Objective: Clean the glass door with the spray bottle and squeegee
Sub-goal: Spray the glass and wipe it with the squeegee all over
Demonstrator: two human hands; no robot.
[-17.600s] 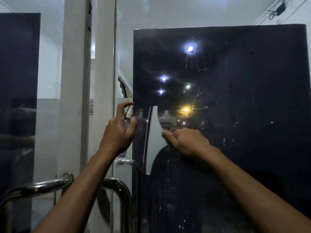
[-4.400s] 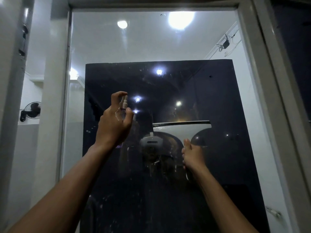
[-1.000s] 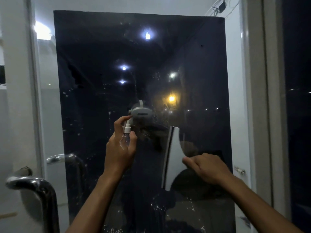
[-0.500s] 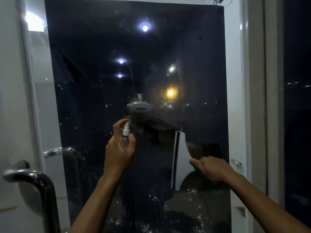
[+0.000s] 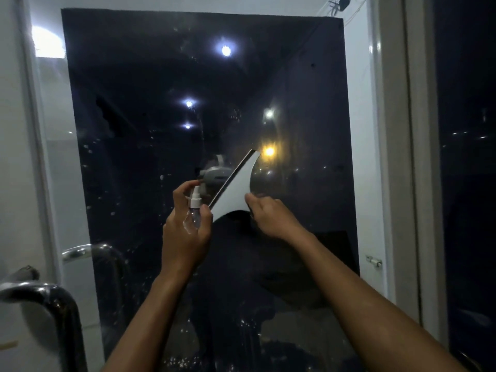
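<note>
Although droplets and pale specks show across the left and lower parts of the glass door (image 5: pixel 308 84), the head view suggests the cleaning is somewhere in the middle rather than near its end. The pane in front of the dark backing looks wetted in places, with spots thick near the bottom edge and beside the metal door handle (image 5: pixel 88 251), so I judge that wiping is left to do over much of the lower and left glass. The upper right looks smoother, though reflections of lamps make it hard to be sure.

The left hand (image 5: pixel 185 232) is curled round the spray bottle (image 5: pixel 193 214), a small clear one with a white nozzle, held upright just in front of the glass with the forefinger arched over the top of the pump. The right hand (image 5: pixel 271 216) grips the squeegee (image 5: pixel 236 185) at its lower right, fingers folded round the handle part, which is mostly hidden by the hand. The white blade is tilted, its dark rubber edge running from lower left to upper right, near mid-pane. Whether the edge is pressed onto the glass or held just off it cannot be told. The blade's lower corner sits just beside the bottle.
</note>
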